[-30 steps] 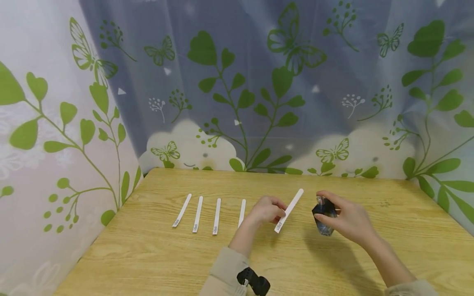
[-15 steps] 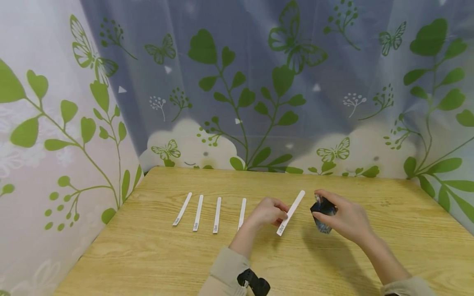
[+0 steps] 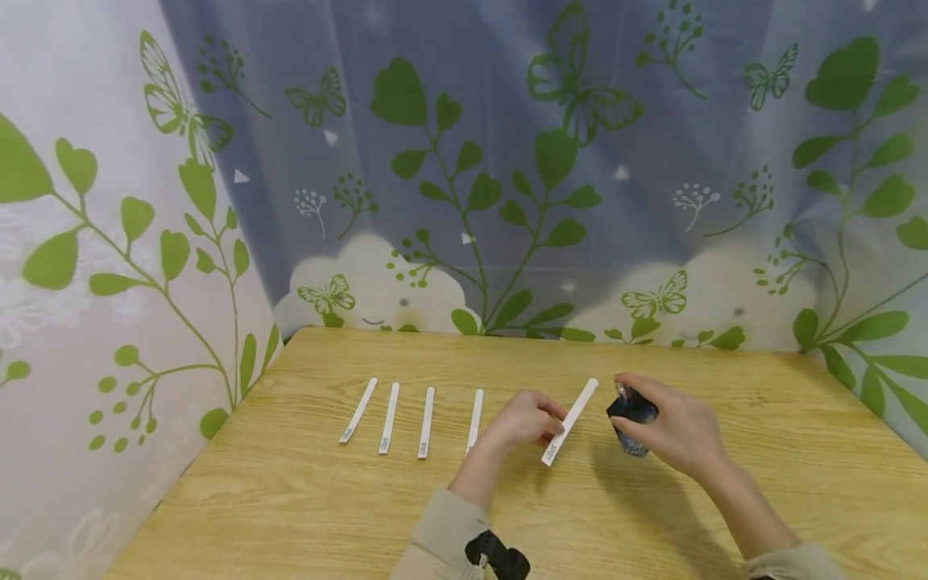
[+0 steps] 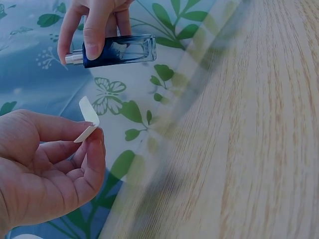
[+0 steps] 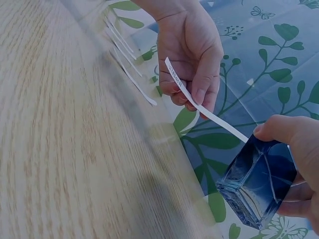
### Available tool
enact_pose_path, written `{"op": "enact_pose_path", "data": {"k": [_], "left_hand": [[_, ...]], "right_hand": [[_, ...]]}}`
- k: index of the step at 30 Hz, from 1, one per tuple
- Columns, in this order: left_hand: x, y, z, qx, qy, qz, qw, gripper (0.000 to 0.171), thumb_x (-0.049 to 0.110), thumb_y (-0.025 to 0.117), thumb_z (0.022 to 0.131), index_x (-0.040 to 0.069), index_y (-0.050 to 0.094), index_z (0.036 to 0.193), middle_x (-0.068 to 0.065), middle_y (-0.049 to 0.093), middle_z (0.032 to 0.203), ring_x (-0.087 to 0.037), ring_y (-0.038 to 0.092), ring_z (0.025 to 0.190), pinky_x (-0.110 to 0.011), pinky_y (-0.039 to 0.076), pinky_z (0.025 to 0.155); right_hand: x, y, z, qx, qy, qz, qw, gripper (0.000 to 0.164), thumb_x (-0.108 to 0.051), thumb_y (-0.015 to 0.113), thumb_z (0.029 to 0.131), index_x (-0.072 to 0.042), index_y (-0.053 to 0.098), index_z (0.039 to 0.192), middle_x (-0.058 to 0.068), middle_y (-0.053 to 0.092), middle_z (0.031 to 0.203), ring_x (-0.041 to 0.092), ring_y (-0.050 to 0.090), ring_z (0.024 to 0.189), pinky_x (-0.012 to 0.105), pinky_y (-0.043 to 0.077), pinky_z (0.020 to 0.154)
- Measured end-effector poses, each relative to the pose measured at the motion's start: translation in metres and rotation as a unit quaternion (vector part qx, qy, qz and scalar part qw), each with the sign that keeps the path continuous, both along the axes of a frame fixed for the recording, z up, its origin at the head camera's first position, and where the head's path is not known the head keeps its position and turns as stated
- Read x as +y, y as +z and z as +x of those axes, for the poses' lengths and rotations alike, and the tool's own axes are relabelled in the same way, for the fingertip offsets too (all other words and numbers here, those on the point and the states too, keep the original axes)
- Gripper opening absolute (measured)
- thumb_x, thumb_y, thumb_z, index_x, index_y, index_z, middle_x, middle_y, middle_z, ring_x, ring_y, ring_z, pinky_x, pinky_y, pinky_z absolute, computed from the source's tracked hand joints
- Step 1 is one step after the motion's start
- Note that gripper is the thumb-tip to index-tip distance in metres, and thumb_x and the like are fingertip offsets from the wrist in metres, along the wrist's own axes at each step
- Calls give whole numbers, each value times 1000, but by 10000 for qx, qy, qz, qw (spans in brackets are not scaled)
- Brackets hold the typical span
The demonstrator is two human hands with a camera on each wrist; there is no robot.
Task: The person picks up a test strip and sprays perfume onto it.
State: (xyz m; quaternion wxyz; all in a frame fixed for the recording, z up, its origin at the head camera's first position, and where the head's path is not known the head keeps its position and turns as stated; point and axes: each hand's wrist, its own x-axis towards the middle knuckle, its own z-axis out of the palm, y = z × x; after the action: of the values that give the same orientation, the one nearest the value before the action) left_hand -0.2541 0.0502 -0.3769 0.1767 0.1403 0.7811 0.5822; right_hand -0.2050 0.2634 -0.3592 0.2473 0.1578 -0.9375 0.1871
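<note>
My left hand [image 3: 524, 420] pinches a white perfume test strip [image 3: 575, 412] between thumb and fingers, tilted with its printed end toward me. In the left wrist view the strip [image 4: 88, 112] looks bent lengthwise. To its right, my right hand [image 3: 687, 428] grips a dark blue glass perfume bottle [image 3: 640, 405] above the table. The index finger lies on the silver spray top [image 4: 74, 58], which points toward the strip. The right wrist view shows the clear, thick base of the bottle [image 5: 254, 186] and lettering on the strip [image 5: 175, 79].
Several more white test strips [image 3: 427, 423] lie in a spaced row on the wooden table [image 3: 304, 499], left of my left hand. A patterned curtain [image 3: 435, 201] hangs behind the table, and another covers the left side. A black strap [image 3: 499, 554] sits at my left cuff.
The bottle in my right hand has shifted slightly left, toward the strip. My left hand has brought the strip slightly right and nearer to me. Both grips are unchanged.
</note>
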Motion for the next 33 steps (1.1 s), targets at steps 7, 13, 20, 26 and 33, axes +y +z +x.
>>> {"op": "enact_pose_path", "data": {"k": [7, 13, 20, 26, 33], "left_hand": [[2, 0, 0, 39, -59, 2, 10000, 14, -9, 60, 81, -7, 66, 94, -6, 59, 74, -15, 58, 62, -34, 54, 64], [3, 1, 1, 68, -20, -27, 10000, 14, -9, 60, 81, -6, 66, 93, -5, 59, 73, -15, 58, 62, -33, 54, 64], [4, 2, 2, 48, -6, -25, 10000, 13, -10, 60, 81, -6, 66, 93, -5, 58, 73, -14, 57, 61, -32, 54, 63], [4, 1, 2, 82, -5, -30, 10000, 14, -9, 61, 81, -6, 66, 93, -5, 58, 73, -15, 58, 62, -32, 54, 63], [4, 1, 3, 88, 30, -56, 9999, 14, -9, 61, 81, -6, 66, 93, -5, 59, 73, -15, 58, 62, -32, 54, 63]], "right_hand": [[-2, 3, 2, -14, -22, 93, 10000, 53, -28, 78, 73, -14, 60, 121, 18, 64, 111, 28, 64, 71, 26, 37, 43], [-2, 1, 2, 102, -31, 122, 9999, 53, -25, 79, 72, -14, 61, 120, 17, 64, 110, 22, 61, 60, 24, 33, 39], [0, -1, 3, 244, -41, 235, 9994, 53, -23, 80, 69, -14, 62, 117, 19, 64, 107, 6, 44, 44, 23, 27, 36], [0, -1, 4, 237, -74, 258, 9994, 53, -24, 80, 69, -15, 62, 117, 20, 64, 107, 3, 35, 38, 24, 25, 35], [0, 1, 5, 16, -185, 82, 9998, 52, -27, 78, 73, -13, 61, 120, 19, 64, 109, 10, 45, 44, 25, 27, 36]]}}
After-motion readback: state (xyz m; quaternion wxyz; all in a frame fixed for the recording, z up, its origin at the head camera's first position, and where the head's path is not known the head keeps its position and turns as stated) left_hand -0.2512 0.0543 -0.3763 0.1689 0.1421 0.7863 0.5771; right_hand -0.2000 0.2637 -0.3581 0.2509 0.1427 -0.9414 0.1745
